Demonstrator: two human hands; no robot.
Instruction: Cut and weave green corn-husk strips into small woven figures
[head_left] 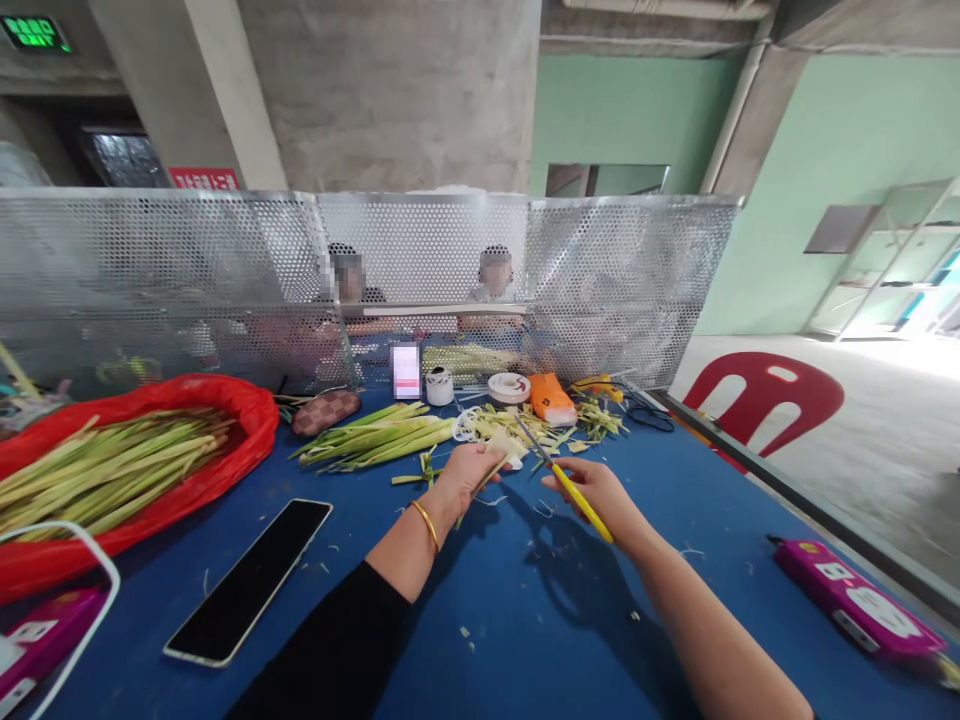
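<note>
My left hand (469,475) is closed around a pale green leaf strip (487,480), with a whitish piece showing above the fingers. My right hand (600,490) grips yellow-handled scissors (579,500); their metal blades point up and left, just right of the strip. Whether the blades touch it I cannot tell. Behind both hands lies a heap of leaf scraps (592,422). Long green leaf stalks (375,440) are bunched to the left of it.
On the blue table (480,650) are a black phone (251,580), tape roll (509,387), orange pack (551,398) and purple packs (862,600). A red bag (255,410) holds more stalks at left. A perforated metal screen (427,250) stands behind, two people beyond it.
</note>
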